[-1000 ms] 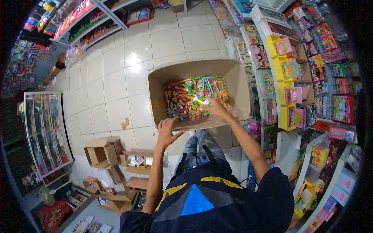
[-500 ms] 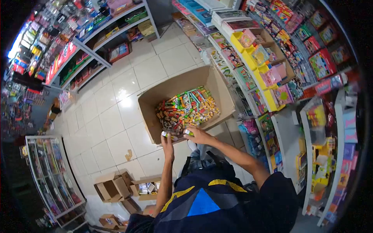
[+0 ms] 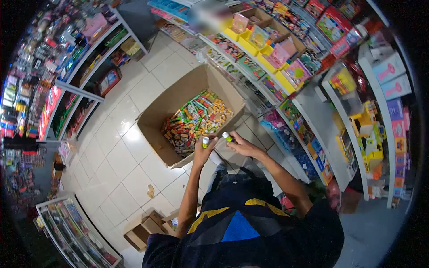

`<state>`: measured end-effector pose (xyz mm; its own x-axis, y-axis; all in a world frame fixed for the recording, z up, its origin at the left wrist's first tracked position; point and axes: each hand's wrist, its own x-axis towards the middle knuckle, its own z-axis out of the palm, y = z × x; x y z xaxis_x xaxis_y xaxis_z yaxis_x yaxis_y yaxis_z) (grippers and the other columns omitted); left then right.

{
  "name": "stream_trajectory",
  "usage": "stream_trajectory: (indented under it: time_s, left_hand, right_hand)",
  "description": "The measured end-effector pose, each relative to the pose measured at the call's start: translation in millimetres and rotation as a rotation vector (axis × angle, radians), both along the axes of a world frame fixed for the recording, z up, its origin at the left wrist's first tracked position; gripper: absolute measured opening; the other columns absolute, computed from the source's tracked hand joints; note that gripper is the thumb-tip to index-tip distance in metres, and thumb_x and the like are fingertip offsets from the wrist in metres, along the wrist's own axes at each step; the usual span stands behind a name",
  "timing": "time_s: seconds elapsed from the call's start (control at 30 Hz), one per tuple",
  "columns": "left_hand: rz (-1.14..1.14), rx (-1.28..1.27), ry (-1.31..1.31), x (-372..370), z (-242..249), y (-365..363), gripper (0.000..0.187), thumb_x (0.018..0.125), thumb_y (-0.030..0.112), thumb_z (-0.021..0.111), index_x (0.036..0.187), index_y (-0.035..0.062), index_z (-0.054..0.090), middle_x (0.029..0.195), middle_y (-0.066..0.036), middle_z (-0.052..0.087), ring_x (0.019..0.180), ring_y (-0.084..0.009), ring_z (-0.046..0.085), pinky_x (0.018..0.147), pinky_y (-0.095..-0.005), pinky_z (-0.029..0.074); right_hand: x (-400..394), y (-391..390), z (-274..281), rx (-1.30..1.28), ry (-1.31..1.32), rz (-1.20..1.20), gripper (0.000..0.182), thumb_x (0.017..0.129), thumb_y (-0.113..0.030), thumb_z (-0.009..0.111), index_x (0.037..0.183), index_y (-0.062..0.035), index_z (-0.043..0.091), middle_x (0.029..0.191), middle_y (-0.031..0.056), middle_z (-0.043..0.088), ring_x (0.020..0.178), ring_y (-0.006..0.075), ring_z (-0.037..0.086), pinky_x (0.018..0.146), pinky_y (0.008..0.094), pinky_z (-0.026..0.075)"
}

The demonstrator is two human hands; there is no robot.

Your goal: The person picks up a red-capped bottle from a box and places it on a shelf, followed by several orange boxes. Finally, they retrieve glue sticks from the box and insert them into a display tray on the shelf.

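My left hand (image 3: 202, 154) is closed round a small green tube with a white cap (image 3: 205, 142), which looks like a glue stick and stands nearly upright. In my right hand (image 3: 242, 146) is a similar white-capped glue stick (image 3: 228, 136), tilted, its cap pointing up and left. Both hands are just over the near edge of a large open cardboard box (image 3: 149, 118). Inside the box lies a heap of small tubes (image 3: 196, 114) in green, orange, yellow and red. The lower parts of both held sticks are hidden by my fingers.
Shelves of packaged goods (image 3: 286, 73) run along the right, with yellow bins (image 3: 251, 46) on them. More stocked shelves (image 3: 80, 91) stand at the upper left. Smaller opened cartons (image 3: 138, 232) sit on the tiled floor (image 3: 118, 165) at lower left.
The view has turned and shifted, so the box appears further left. My hands have moved right relative to the box, and both glue sticks now show more clearly, still held.
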<state>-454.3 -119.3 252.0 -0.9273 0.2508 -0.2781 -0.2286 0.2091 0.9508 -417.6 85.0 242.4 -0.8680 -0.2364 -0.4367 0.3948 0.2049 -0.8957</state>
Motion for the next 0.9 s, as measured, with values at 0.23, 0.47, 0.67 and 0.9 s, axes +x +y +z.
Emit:
stream_trajectory:
  time_s: [0.23, 0.47, 0.67, 0.9]
  left_hand:
    - [-0.236, 0.158, 0.062, 1.9, 20.8, 59.7, 0.023, 0.087, 0.018, 0.065, 0.101, 0.0002, 0.065, 0.095, -0.007, 0.067, 0.089, -0.0128, 0.059, 0.081, -0.0273, 0.045]
    - [-0.419, 0.121, 0.013, 30.4, 25.6, 134.0, 0.023, 0.084, 0.019, 0.069, 0.098, 0.0009, 0.067, 0.075, 0.005, 0.056, 0.064, -0.0032, 0.044, 0.054, -0.0199, 0.035]
    - [-0.555, 0.121, -0.027, 80.9, 26.4, 210.2, 0.023, 0.083, 0.02, 0.071, 0.1, 0.0042, 0.068, 0.066, 0.009, 0.05, 0.055, -0.0012, 0.037, 0.047, -0.0193, 0.027]
    - [-0.781, 0.063, 0.052, 167.8, 36.1, 305.3, 0.023, 0.082, 0.017, 0.071, 0.1, 0.003, 0.067, 0.075, 0.005, 0.058, 0.064, -0.0041, 0.048, 0.056, -0.0213, 0.039]
  right_hand:
    - [24.0, 51.6, 43.7, 0.132, 0.378, -0.03, 0.04, 0.087, -0.021, 0.064, 0.119, 0.0003, 0.055, 0.103, 0.0111, 0.061, 0.094, 0.015, 0.056, 0.083, 0.0301, 0.045]
    - [88.0, 120.6, 54.3, 0.06, 0.253, -0.339, 0.027, 0.085, -0.01, 0.065, 0.111, -0.0024, 0.06, 0.091, -0.0004, 0.063, 0.076, 0.0043, 0.057, 0.067, 0.0212, 0.046]
    - [165.5, 184.0, 53.0, -0.11, 0.299, -0.66, 0.026, 0.088, -0.011, 0.063, 0.11, -0.0001, 0.057, 0.095, 0.0053, 0.064, 0.082, 0.0103, 0.063, 0.072, 0.0243, 0.052]
    - [273.9, 258.1, 54.8, -0.188, 0.327, -1.025, 0.029, 0.084, -0.009, 0.067, 0.108, 0.0023, 0.055, 0.095, 0.0098, 0.06, 0.085, 0.0154, 0.063, 0.074, 0.0269, 0.054]
